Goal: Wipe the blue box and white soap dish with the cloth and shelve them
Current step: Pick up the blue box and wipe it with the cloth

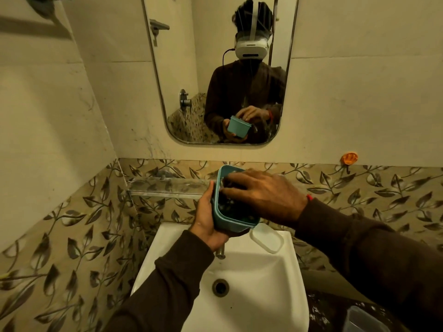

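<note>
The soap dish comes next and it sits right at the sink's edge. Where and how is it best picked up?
Judging by its pose, take the white soap dish by its two long sides, from above with the right hand. It lies flat and shallow on the sink rim, beside the blue box.

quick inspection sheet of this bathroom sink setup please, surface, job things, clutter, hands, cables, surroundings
surface: white sink, dry-looking, with the drain open and the tap partly hidden under the left hand.
job's things: blue box held above the sink, opening tilted toward the camera; dark cloth pressed inside it; white soap dish resting on the sink's back right rim.
clutter: orange wall hook; clear container at the lower right, blurred.
grippers: left hand cups the box from the side and below; right hand has its fingers inside the box on the cloth.
cables: nothing seen on the sink; a headset cable shows in the mirror only.
surroundings: glass shelf empty where visible, mirror above, leaf-pattern tiles.
</note>
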Tool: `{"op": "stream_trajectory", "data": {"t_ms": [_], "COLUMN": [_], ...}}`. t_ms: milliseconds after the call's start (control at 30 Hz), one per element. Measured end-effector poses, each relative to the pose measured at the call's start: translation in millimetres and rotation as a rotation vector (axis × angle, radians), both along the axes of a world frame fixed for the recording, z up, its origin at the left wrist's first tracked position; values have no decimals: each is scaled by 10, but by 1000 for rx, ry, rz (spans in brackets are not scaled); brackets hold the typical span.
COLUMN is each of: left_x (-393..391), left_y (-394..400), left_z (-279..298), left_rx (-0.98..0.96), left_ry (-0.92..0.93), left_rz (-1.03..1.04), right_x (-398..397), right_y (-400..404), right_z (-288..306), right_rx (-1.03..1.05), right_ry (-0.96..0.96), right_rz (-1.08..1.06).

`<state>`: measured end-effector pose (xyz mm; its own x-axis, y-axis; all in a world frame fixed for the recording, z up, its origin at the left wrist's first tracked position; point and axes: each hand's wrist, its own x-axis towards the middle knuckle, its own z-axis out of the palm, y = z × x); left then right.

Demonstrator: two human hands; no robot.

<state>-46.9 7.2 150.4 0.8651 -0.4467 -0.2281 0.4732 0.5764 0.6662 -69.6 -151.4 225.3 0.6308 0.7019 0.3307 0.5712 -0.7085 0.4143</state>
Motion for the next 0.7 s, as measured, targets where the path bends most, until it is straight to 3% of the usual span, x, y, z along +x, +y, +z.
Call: {"op": "stream_trajectory", "data": {"t_ms": [100,267,533,700], "left_x": [-10,28,71,113], "left_y": [-37,-114,-158,-136], "left_z": [-38,-44,26,57], "left_rx": [81,102,158,253], "left_ry": [37,-1,-116,-200], "left_rz": [-4,-4,40,119], "right_x": [5,-45,-58,-104], "right_y": [-10,86,147,222], "right_z": [-50,-90,-75,-21], "right_rx": [-135,-107,-59,-36], "right_ry": [138,81,121,364], "right_rz": [-135,-328,-374,-300]}}
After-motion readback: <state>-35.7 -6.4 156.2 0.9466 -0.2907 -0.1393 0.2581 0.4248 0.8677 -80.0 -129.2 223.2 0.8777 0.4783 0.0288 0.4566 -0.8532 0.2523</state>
